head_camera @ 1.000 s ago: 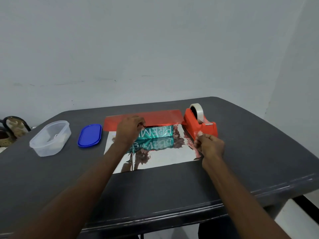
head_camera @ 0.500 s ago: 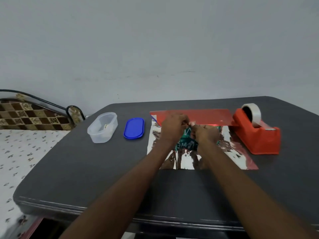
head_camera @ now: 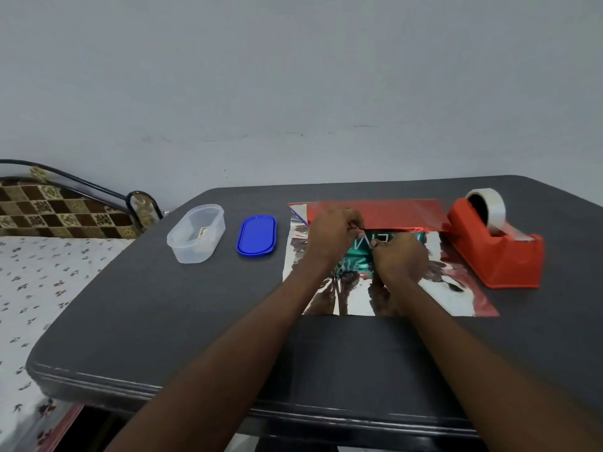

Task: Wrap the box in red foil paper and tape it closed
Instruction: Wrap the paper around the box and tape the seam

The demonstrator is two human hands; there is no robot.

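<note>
Head view, and both forearms run up from six o'clock across the dark grey table (head_camera: pixel 163 321) toward the work at centre. First in their path is the sheet of red foil paper (head_camera: pixel 408 301), lying silver side up with its near edge straight across the tabletop. On it sits the teal box with white lettering (head_camera: pixel 368 244), partly hidden behind the knuckles. The right hand (head_camera: pixel 401 259) is at four o'clock of the box, fingers curled on its top; it may be pinching a tape strip, but I cannot tell from here. The left hand (head_camera: pixel 336 236) is at ten o'clock, fingertips pinching the folded red flap's edge where it comes down over the box's far side.

My read: the first flap is being fixed to the box. To do it well, keep the flap taut and square to the box edge, lay tape half on foil, half on box, then rub it flat so the slick foil doesn't spring back.

Further out at two o'clock stands the orange tape dispenser with its clear roll (head_camera: pixel 492 243), just beside the foil. At ten o'clock lie the blue oval lid (head_camera: pixel 256 236) and the clear plastic tub (head_camera: pixel 195 233), well apart from the work.
</note>
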